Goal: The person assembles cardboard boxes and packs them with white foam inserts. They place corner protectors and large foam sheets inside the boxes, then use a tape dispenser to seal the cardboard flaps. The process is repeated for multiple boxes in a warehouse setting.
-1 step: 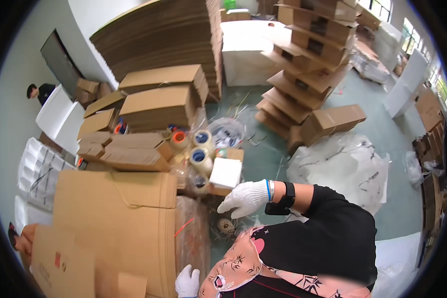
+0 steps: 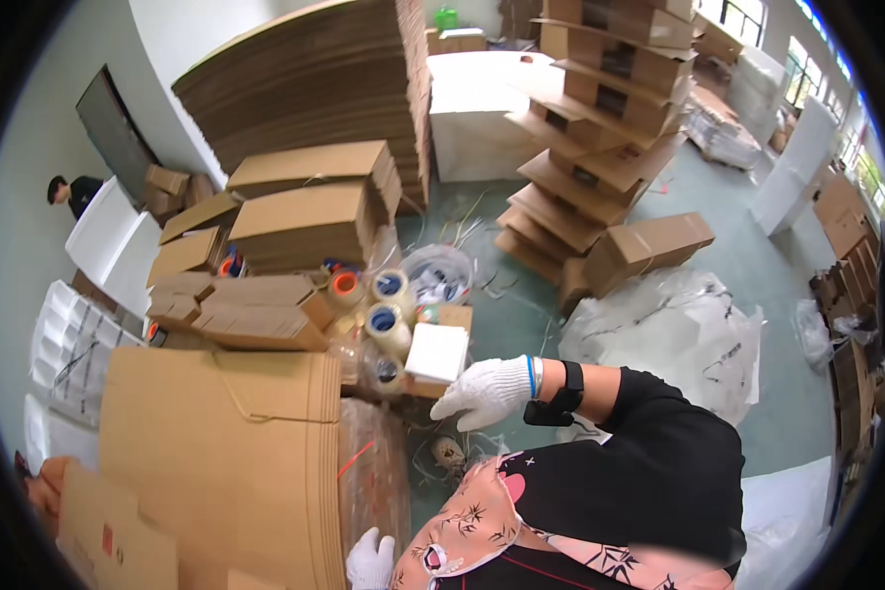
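My right hand wears a white knitted glove and hangs in front of my body, with a dark band on the wrist. Its fingers are loosely stretched and nothing shows in them. Just beyond lies a white square pad beside rolls of clear tape. At the lower edge my left hand, also gloved, is partly cut off, its fingers apart. It is nearest to a plastic-wrapped bundle, though contact cannot be made out. Left of this bundle is a stack of flat cardboard.
Folded cartons stand behind the tape. A tall leaning stack of cartons rises at the back. Clear plastic sheeting covers floor at right. A clear round tub stands beyond the tape. Another person is at far left.
The view has tilted slightly, so the surroundings sit a little further left in the picture. Both hands keep nearly the same place and pose.
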A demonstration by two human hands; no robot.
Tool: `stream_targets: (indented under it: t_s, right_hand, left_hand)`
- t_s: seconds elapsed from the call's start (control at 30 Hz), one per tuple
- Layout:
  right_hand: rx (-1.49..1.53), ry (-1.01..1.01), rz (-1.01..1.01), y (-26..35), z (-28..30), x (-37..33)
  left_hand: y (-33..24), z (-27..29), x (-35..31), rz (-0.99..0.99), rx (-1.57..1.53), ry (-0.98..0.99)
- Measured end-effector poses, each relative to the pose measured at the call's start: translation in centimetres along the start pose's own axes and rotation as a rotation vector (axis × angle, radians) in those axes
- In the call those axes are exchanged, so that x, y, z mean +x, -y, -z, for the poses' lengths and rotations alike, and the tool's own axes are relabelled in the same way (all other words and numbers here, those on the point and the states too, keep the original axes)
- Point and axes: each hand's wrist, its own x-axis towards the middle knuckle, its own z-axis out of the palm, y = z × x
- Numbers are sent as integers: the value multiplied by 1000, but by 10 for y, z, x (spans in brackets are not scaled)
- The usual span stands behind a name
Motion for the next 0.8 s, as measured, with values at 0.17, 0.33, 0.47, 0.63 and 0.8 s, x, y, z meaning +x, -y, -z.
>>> stream_targets:
  t_s: [0.17, 0.33, 0.47, 0.63, 0.8]
  right_hand:
    - [-174, -209, -216, -15, 97, -91]
    - [-374, -422, -439, -75, 195, -181]
    - [-682, -690, -486, -152, 301, -241]
    - [-1056, -1120, -619, -258, 492, -338]
    - [-1299, -1200, -1031, -318, 645, -383]
  left_hand:
    - [-13, -61, 41, -46, -159, 132]
    - [-111, -44, 87, -63, 60, 153]
    - [-166, -58, 143, 22, 80, 287]
    - [-252, -110, 233, 35, 99, 268]
    - [-346, -127, 308, 78, 54, 273]
